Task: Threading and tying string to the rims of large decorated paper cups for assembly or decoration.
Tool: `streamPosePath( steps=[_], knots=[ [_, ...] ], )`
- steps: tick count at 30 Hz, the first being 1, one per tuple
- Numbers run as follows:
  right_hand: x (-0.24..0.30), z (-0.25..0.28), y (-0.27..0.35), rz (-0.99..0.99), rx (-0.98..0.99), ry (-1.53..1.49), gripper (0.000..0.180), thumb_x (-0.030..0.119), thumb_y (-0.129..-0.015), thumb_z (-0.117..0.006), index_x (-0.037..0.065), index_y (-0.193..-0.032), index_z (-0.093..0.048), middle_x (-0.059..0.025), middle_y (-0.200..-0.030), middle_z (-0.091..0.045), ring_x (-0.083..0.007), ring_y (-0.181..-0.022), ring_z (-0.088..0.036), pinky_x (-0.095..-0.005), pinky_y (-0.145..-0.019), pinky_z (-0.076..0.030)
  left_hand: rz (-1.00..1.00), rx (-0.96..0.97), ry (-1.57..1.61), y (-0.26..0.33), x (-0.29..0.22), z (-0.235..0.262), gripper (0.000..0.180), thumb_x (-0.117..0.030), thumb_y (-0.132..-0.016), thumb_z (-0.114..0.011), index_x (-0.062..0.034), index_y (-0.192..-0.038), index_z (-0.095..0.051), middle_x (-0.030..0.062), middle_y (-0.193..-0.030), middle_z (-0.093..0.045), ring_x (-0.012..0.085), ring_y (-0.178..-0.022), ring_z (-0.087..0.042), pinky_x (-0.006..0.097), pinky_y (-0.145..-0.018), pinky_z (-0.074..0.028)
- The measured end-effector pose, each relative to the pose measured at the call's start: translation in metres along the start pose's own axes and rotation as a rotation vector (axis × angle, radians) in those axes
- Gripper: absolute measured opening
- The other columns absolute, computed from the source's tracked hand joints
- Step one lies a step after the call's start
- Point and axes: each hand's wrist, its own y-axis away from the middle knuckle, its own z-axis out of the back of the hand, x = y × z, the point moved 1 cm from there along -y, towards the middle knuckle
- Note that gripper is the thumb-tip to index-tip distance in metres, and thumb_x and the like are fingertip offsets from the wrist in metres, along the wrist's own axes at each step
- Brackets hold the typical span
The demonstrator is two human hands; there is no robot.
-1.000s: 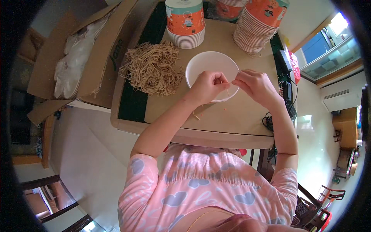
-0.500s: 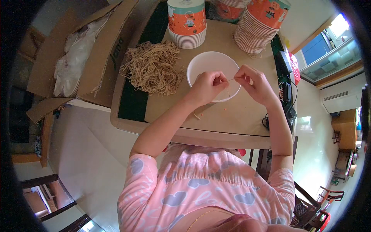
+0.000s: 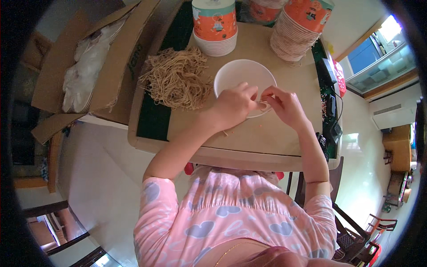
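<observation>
A white round lid or shallow bowl (image 3: 240,75) lies on the tan table (image 3: 271,133) in front of me. My left hand (image 3: 233,107) and my right hand (image 3: 284,104) meet over its near rim, fingertips pinched together on a thin tan string (image 3: 262,105) looped between them. A heap of the same tan strings (image 3: 178,78) lies on the table to the left of the white piece.
Stacks of orange-and-white paper cups (image 3: 215,24) stand at the table's far edge, a taller leaning stack (image 3: 298,31) at the far right. An open cardboard box (image 3: 89,66) with white plastic bags sits left of the table. Cables and small devices (image 3: 329,120) lie along the right edge.
Both hands have drawn closer together over the white piece's near rim; the string stretched between them is now a small loop.
</observation>
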Motion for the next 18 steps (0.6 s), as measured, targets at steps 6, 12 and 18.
streamPosePath(
  steps=[6, 12, 18],
  knots=[
    [-0.008, -0.003, 0.005, -0.021, -0.077, -0.101, 0.007, 0.007, -0.09, -0.059, 0.001, -0.091, -0.062, -0.0091, -0.072, -0.063, -0.0136, -0.058, -0.055, -0.0281, -0.057, -0.047, 0.051, -0.056, -0.17, -0.006, -0.005, -0.009, 0.006, -0.015, -0.081, -0.062, -0.0108, -0.083, -0.066, 0.0045, -0.085, -0.057, 0.0228, -0.079, -0.063, 0.039, -0.068, -0.054],
    [-0.026, -0.022, 0.01, -0.198, -0.156, -0.34, 0.006, 0.007, -0.09, -0.06, 0.001, -0.089, -0.063, -0.004, -0.075, -0.063, -0.0084, -0.062, -0.053, -0.0255, -0.057, -0.045, 0.285, -0.157, 0.477, -0.004, 0.0, -0.011, 0.013, -0.017, -0.081, -0.069, -0.0047, -0.083, -0.065, 0.0076, -0.083, -0.061, 0.0216, -0.073, -0.063, 0.034, -0.064, -0.051],
    [-0.015, -0.052, 0.018, 0.003, -0.581, -0.287, 0.007, 0.001, -0.084, -0.068, 0.0, -0.089, -0.064, -0.0056, -0.09, -0.064, -0.0091, -0.07, -0.055, -0.0238, -0.059, -0.045, 0.608, -0.085, 0.971, -0.01, 0.015, -0.018, 0.016, -0.017, -0.09, -0.064, -0.003, -0.084, -0.061, -0.0018, -0.074, -0.055, 0.006, -0.06, -0.05, 0.022, -0.051, -0.039]
  ],
)
